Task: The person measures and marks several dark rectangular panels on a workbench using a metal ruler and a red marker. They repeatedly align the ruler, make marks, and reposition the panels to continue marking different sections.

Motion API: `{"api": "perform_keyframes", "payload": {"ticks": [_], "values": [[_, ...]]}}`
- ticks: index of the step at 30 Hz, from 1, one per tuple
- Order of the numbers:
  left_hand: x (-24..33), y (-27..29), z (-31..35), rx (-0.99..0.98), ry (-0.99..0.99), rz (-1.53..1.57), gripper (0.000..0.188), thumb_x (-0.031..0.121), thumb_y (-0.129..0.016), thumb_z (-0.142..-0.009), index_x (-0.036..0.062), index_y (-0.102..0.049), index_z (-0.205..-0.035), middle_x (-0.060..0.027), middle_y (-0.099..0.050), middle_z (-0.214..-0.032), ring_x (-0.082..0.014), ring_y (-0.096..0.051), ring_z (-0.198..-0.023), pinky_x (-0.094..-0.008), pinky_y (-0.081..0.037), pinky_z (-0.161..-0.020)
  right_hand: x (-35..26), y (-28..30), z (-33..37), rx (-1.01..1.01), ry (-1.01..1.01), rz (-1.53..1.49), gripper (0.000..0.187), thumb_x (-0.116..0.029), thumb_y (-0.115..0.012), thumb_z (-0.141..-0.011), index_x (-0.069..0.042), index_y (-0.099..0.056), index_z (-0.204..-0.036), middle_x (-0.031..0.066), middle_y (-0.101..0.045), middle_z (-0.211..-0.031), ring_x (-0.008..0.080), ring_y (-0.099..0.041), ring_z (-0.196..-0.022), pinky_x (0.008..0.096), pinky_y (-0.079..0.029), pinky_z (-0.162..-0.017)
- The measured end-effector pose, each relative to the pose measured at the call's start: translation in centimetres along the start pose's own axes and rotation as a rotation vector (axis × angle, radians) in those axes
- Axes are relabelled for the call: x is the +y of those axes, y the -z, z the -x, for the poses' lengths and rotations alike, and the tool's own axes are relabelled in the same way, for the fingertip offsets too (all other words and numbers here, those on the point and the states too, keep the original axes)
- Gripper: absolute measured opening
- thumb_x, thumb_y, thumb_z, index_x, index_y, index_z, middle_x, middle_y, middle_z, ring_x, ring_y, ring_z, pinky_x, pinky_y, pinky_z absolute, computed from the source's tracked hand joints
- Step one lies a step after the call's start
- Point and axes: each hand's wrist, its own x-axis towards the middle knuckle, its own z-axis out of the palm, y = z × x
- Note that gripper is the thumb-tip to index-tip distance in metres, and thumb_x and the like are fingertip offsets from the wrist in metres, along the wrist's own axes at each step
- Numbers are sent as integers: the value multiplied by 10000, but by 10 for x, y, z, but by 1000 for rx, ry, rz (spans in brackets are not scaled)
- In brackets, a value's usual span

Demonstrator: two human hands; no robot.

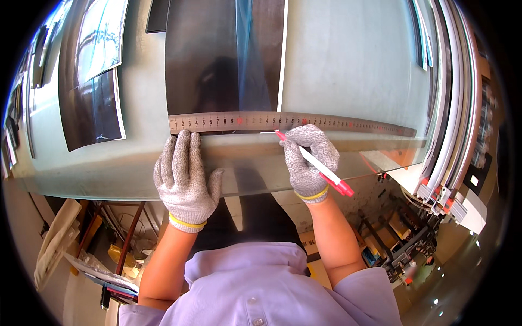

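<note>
A long metal ruler [255, 120] lies left to right across the near end of a dark glossy sheet [198, 60] on the glass tabletop [348, 65]. My left hand [187, 182], in a grey knit glove with a yellow cuff, rests flat, fingers stretched with tips at the ruler's near edge by its left end. In my right hand [310, 157], gloved alike, a white pen with red ends [321, 165] is gripped between thumb and fingers. Its red tip meets the sheet's near edge, just below the ruler's middle, beside a short white strip.
More dark film pieces [89, 108] lie at the left. Along the right side of the table run long rails or tubes [451, 92]. Below the glass edge stand a cluttered shelf [117, 244] at left and boxes and equipment [399, 233] at right.
</note>
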Motion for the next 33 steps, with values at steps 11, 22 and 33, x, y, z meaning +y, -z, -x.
{"api": "perform_keyframes", "payload": {"ticks": [11,22,33], "values": [[0,-1,1,-3,-1,-15,699,276,-697,-885,-25,-531,-1494,-206,-513,-1537,-422,-473,-1422,-523,-344,-1170,-2,0,-6,-22,16,15,141,115,-728,-843,24,-675,-936,120,-692,-814,187,-676,-708,299,-553,-664],[1,-1,1,-10,7,-15,708,271,-703,-881,-19,-523,-1501,-201,-506,-1541,-415,-467,-1426,-524,-334,-1174,-1,-1,-7,9,29,9,128,119,-732,-830,28,-662,-887,117,-687,-810,200,-664,-702,306,-552,-670],[2,0,1,-3,8,-9,695,261,-710,-874,-26,-542,-1484,-204,-521,-1529,-419,-485,-1410,-520,-347,-1168,-2,1,-6,-13,0,-5,115,121,-710,-852,25,-664,-894,114,-683,-808,184,-652,-692,292,-540,-661]]}}
